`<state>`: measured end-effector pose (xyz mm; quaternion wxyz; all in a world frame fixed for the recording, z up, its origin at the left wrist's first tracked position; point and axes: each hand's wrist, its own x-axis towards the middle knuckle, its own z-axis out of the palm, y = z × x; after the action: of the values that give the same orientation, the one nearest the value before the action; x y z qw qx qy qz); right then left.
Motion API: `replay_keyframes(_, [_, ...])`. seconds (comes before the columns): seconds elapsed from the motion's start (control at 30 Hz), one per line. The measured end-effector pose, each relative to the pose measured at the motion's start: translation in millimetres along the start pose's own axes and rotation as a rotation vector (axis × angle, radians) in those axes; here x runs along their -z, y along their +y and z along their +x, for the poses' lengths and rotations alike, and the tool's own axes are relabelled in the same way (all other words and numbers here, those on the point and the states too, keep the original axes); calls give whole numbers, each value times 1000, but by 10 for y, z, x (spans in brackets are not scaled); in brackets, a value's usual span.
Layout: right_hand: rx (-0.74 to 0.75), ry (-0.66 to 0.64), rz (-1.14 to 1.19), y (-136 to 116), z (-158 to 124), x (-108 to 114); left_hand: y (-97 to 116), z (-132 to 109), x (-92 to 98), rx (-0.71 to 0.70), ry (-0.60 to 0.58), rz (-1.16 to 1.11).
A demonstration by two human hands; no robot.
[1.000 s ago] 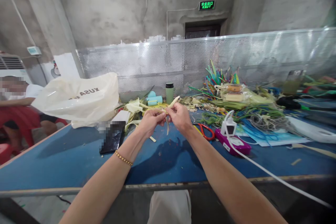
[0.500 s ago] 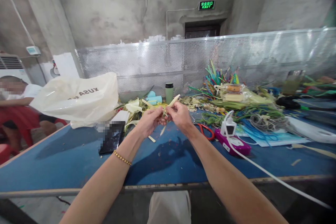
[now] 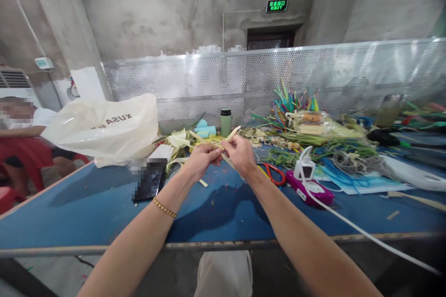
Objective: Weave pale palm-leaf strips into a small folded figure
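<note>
My left hand (image 3: pixel 202 160) and my right hand (image 3: pixel 240 154) meet above the blue table, fingertips pinched close together. Between them are pale flat strips that look like corn husk (image 3: pixel 232 134). One end sticks up past my right thumb, and another strip slants from upper left down beneath my right hand. Fingers cover the spot where the strips cross, so how they are joined is hidden. Behind my left hand lies a heap of pale husk leaves (image 3: pixel 179 140). A short husk piece (image 3: pixel 203 183) rests on the table below the hands.
Left are a dark phone (image 3: pixel 151 180) and a large white plastic bag (image 3: pixel 108 125). Right are red-handled scissors (image 3: pixel 276 174), a purple power strip (image 3: pixel 310 190) with a white charger, and coloured cords (image 3: pixel 348 162). A green bottle (image 3: pixel 226 122) stands behind. A person sits at far left.
The strip end that hung below my fingers now slants to the lower right under my right hand. Both hands stay in nearly the same place, and the view has shifted slightly.
</note>
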<state>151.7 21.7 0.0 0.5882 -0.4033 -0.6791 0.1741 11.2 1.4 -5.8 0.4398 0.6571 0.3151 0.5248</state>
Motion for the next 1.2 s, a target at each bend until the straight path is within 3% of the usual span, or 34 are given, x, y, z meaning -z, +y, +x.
replay_keyframes(0.1, [-25, -5, 24, 11, -4, -18, 6, -5, 5, 17, 5, -24])
replay_keyframes(0.27, [-80, -154, 154, 36, 35, -4, 32, -4, 62, 97, -60, -199])
replay_keyframes(0.33, [-60, -153, 102, 34, 58, 40, 34, 12, 89, 108, -39, -254])
replay_keyframes(0.5, [231, 239, -354, -24, 34, 135, -24, 90, 149, 109, 249, -380])
replay_keyframes(0.53, [272, 232, -383, -34, 14, 125, -37, 104, 160, 132, 307, -412])
replay_keyframes(0.63, [320, -13, -387, -36, -45, 35, -55, 124, 174, 188, 386, -514])
replay_keyframes(0.83, [188, -203, -198, -4, -86, -84, -19, 71, 92, 170, 292, -581])
replay_keyframes(0.97, [55, -215, -97, -34, -95, -60, -10, 53, 72, 153, 212, -543])
replay_keyframes(1.2, [67, -219, -111, -76, -126, -46, -44, 68, 104, 83, 119, -446])
